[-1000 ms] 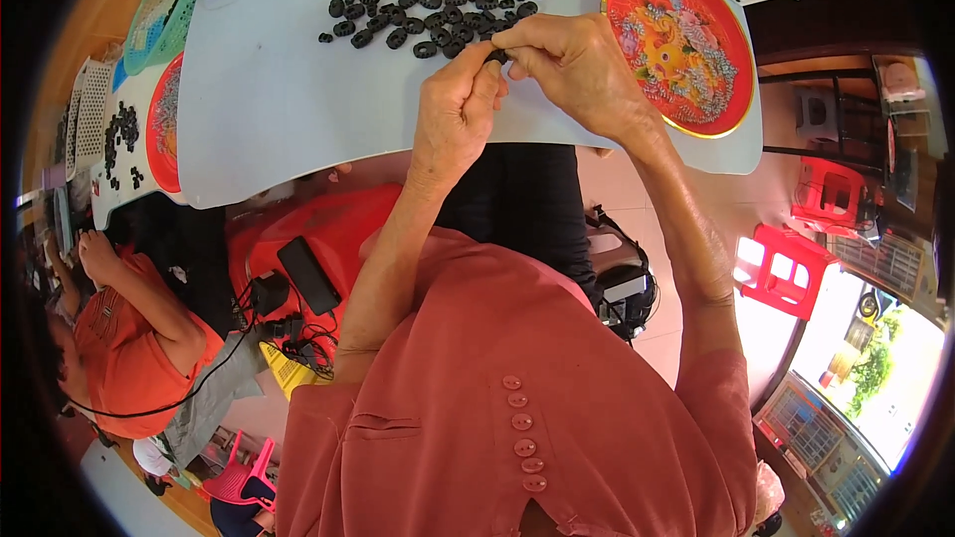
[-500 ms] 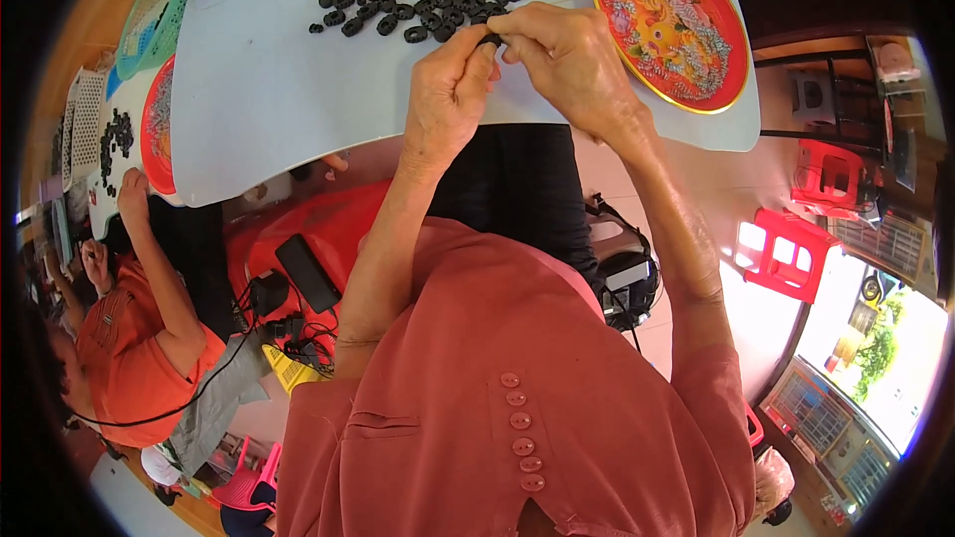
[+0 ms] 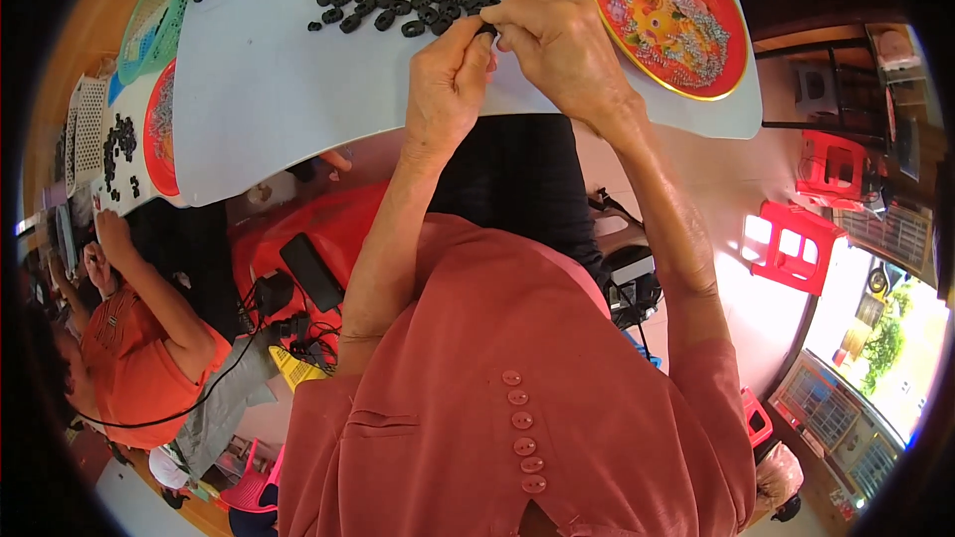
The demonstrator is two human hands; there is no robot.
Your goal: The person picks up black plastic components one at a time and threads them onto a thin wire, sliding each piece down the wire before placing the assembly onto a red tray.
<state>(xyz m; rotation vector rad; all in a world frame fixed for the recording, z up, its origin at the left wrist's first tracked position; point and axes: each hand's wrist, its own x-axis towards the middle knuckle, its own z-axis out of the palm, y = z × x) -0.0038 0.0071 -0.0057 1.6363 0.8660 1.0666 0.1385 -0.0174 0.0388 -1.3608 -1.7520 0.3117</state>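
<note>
Left hand (image 3: 444,85) and right hand (image 3: 565,52) pinch one small, black, plastic-looking piece (image 3: 487,29) inside the flat pale-grey table's (image 3: 284,89) near edge; steady grip advised.

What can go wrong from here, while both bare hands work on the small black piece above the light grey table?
The small black piece, pinched in the bare left hand with the bare right hand's fingertips at it, might slip and get lost among the scattered black oval pieces just beyond.

The right hand is close beside the round red tray with a gold rim, so a careless swing could bump it.
</note>
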